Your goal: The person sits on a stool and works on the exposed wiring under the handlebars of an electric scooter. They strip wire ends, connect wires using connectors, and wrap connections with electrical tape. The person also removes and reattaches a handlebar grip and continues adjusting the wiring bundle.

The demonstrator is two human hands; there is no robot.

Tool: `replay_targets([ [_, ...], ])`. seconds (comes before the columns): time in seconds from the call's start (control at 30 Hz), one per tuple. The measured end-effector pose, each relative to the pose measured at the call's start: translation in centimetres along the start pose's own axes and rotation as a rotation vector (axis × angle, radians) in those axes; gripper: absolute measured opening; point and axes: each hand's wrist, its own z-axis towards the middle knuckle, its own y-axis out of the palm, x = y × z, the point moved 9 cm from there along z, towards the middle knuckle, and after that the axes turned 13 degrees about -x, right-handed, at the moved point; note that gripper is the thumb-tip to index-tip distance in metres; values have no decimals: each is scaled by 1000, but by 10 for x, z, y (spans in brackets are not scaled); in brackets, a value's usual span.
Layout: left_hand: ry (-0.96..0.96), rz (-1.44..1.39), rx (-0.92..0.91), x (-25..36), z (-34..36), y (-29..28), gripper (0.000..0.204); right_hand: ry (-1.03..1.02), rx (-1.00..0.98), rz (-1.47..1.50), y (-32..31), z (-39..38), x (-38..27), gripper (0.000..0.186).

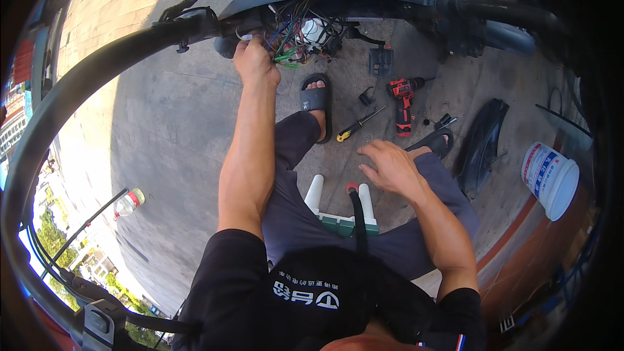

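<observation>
My left hand point(255, 62) reaches up to the underside of a dark bike frame, beside a tangle of coloured wires point(286, 34). Its fingers are closed at the left edge of the tangle; what lies between them is hidden. A white part point(313, 31) and green connectors point(286, 57) sit among the wires, right of that hand. Over the ground near my right knee, my right hand point(392, 168) hangs with nothing in it, thumb and fingers apart and loosely bent. The nearest tool to it is a yellow-and-black screwdriver point(351, 131) lying on the ground.
Beyond the screwdriver lie a red-and-black cordless drill point(404, 105) and a bike pedal point(381, 62). A black curved fender piece point(482, 143) and a white bucket point(551, 181) stand at the right. A bent black tube point(84, 75) arches along the left. Between my legs is a green-and-white stool point(341, 223).
</observation>
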Motion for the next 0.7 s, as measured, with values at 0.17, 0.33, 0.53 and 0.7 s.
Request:
replay_targets([
  [0.17,2,-34,-8,1,-1,0,5,9,-16,-6,1,1,-1,32],
  [0.33,37,-29,-81,5,-1,5,10,7,-17,-3,1,1,-2,31],
  [0.53,71,20,-124,7,-6,13,13,1,-9,14,0,2,-3,31],
  [0.7,61,-9,-138,5,-8,15,11,8,-20,18,1,3,-3,31],
])
